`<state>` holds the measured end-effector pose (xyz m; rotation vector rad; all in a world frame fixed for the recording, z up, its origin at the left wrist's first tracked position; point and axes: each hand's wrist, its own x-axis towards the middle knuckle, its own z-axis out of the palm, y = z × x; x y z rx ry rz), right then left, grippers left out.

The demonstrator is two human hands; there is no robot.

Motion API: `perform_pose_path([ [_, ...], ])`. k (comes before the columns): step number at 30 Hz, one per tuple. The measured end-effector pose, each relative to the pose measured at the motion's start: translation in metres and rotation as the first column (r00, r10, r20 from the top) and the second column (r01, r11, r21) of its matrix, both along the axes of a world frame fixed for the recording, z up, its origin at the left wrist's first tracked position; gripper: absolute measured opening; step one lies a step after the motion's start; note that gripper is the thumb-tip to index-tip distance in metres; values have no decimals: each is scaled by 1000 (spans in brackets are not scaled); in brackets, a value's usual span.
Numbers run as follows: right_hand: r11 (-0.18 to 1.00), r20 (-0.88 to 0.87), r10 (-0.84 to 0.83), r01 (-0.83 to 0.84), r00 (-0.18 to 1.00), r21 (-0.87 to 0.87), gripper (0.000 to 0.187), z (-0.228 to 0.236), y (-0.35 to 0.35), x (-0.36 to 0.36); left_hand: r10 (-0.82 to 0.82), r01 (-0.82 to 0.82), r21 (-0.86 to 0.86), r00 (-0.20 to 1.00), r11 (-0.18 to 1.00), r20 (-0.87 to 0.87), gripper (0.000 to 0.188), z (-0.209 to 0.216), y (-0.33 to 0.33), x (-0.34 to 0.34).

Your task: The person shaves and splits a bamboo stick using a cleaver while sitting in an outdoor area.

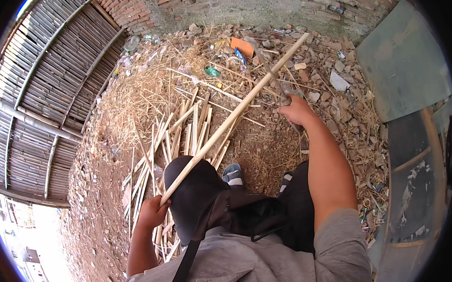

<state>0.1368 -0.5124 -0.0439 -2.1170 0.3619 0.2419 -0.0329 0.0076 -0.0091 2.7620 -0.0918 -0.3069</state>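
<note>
grey shirt nearest, left hand clamps pole at one end, right hand knife, beside open soil.

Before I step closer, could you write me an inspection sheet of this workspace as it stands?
Surface: bare earth strewn with straw and rubble.
Job's things: long pale pole slanting over the left knee; long dark tool; pale strips heaped on the ground.
Clutter: orange piece, green scrap.
Left grip: closed on the pole's near end.
Right grip: closed on the tool.
Cables: nothing seen.
Surroundings: brick wall, slatted screen at left, grey sheet at right.
</note>
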Motion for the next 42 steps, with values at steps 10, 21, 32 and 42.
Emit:
perform_pose_path([
  [10,890,45,415,-396,909,-228,59,-10,12,-12,-16,16,-29,1000,999,11,34,-9,5,0],
  [21,686,-181,656,-679,732,-260,55,34,81,-25,11,-11,-40,1000,999,-7,32,9,-2,-5],
  [32,952,9,261,-256,965,-166,39,1,30,-18,2,-2,-19,1000,1000,6,35,5,-2,2],
  [42,990,-147,56,-37,988,134,43,3,-20,-5,-24,24,-1,998,1000,51,37,-13,9,3],
])
